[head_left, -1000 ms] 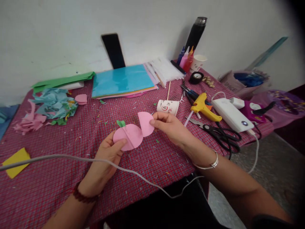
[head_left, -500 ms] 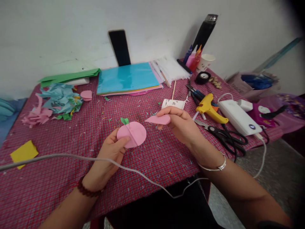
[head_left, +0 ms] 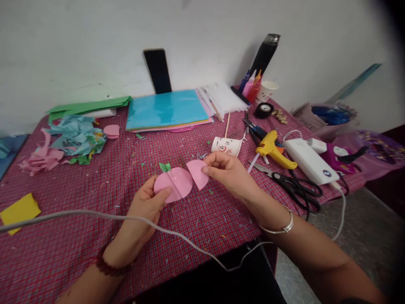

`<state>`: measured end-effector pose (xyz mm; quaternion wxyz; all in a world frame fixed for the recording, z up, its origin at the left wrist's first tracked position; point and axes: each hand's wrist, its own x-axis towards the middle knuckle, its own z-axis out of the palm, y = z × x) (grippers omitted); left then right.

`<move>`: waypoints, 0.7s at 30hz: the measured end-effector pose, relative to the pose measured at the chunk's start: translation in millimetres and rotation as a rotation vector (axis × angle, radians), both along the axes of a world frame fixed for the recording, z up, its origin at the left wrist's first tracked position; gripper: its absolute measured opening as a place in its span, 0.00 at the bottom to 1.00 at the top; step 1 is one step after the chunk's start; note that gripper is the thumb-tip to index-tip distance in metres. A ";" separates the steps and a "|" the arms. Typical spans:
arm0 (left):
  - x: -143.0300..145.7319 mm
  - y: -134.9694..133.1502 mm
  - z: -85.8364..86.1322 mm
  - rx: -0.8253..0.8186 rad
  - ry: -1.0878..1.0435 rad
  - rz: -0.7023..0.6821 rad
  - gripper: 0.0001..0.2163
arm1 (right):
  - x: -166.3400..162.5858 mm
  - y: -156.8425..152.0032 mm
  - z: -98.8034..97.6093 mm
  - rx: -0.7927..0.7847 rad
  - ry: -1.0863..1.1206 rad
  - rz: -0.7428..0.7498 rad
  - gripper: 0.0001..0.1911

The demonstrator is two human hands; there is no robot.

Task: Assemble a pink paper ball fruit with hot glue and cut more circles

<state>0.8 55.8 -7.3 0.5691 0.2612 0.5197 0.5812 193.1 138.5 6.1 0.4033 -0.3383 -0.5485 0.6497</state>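
Observation:
Between thumb and fingers, my left hand [head_left: 147, 204] pinches a round pink paper piece [head_left: 182, 182] with a crease down its middle. A small green paper leaf [head_left: 165, 167] sticks out from its top edge. My right hand [head_left: 229, 173] grips a folded pink paper half-circle [head_left: 198, 173] by its curved side, straight edge facing left. The half-circle is close to the right rim of the round piece; whether they touch I cannot tell. Behind my right hand lies a tipped paper cup [head_left: 226, 145] with a thin stick [head_left: 227, 125] beyond it.
To the right lie a yellow glue gun [head_left: 272, 148], black-handled scissors [head_left: 287, 183] and a white power bank [head_left: 311, 161]. Blue and pink paper scraps [head_left: 77, 137] pile up at the left. A grey cable [head_left: 142, 220] crosses in front of my left forearm. A phone [head_left: 157, 71] leans on the wall.
My right hand has turned the pink half-circle from nearly edge-on to flat face showing, and brought it left and lower, nearer the round piece. My left hand keeps its hold.

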 end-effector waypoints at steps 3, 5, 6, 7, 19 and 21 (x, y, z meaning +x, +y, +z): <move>-0.1 -0.9 0.5 -0.021 0.019 -0.002 0.14 | -1.8 0.5 -0.7 0.013 -0.028 -0.038 0.12; -0.8 -1.0 0.2 -0.039 0.007 -0.017 0.12 | -2.3 0.5 -0.4 -0.005 -0.033 -0.032 0.14; -1.2 -1.0 -0.3 -0.044 -0.002 -0.026 0.11 | -2.5 0.4 -0.1 -0.015 -0.034 -0.023 0.14; -1.5 -0.9 -0.9 -0.047 -0.010 -0.032 0.11 | -2.7 0.4 0.2 -0.023 -0.035 -0.011 0.14; 3.8 -1.3 -4.1 -0.013 -0.011 -0.064 0.13 | -10.9 -7.0 0.5 -0.002 -0.178 0.104 0.09; 2.8 -3.0 -6.7 -0.008 0.010 -0.067 0.14 | -12.5 -7.6 0.5 -0.006 -0.179 0.107 0.09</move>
